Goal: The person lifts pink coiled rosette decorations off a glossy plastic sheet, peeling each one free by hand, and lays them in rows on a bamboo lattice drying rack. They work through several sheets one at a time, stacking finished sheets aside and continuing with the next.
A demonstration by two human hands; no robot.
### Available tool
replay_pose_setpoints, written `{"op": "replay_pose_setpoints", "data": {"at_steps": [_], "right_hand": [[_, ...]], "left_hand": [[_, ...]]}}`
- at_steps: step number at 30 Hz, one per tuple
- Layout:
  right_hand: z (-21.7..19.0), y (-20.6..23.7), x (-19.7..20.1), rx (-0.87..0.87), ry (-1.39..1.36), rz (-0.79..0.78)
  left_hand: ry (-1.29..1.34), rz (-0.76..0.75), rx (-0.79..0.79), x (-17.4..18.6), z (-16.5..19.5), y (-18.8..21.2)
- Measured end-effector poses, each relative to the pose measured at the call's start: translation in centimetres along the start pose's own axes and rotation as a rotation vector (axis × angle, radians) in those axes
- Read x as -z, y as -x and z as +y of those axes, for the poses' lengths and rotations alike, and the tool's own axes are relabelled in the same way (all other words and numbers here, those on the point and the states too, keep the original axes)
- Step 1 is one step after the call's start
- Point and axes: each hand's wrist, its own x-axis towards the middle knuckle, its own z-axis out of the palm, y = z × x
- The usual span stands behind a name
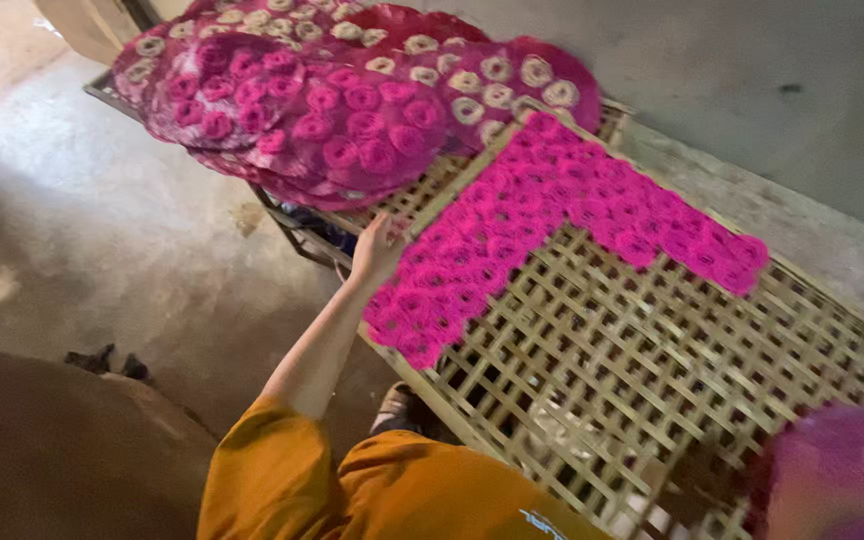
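The left hand (377,250) rests at the edge of a bamboo lattice rack (652,350), fingers pressed together beside rows of pink coils (552,200). The right hand (832,480) is a blur; its fingers cannot be told.

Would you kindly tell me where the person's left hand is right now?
In the head view, the left hand reaches to the near left edge of the bamboo lattice rack, touching the L-shaped patch of bright pink rosettes, just below the stacked trays of rosettes.
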Motion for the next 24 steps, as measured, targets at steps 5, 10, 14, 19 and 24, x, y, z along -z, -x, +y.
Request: {"op": "replay_pose_setpoints", "data": {"at_steps": [5, 10, 14, 19, 24], "right_hand": [[-20.7, 7.8, 1.1, 0.406, -0.789, -0.077], [-32.2, 12.4, 7.2, 0.439, -0.933, -0.282], [-33.9, 12.3, 11.1, 0.338, -0.858, -0.288], [-31.1, 13.0, 13.5, 0.213, -0.752, -0.27], [-28.4, 14.2, 14.1, 0.033, -0.722, -0.354]], "left_hand": [[-0.432, 0.111, -0.101, 3.2, -4.8, -8.6], [-0.542, -0.089, -0.124, 1.0, -6.2, -12.9], [-0.598, -0.117, -0.156, -0.2, -6.9, -14.0], [-0.546, -0.104, -0.236, 0.1, -8.1, -15.4], [0.397, -0.159, 0.292, 0.9, -9.0, -19.9]]}}
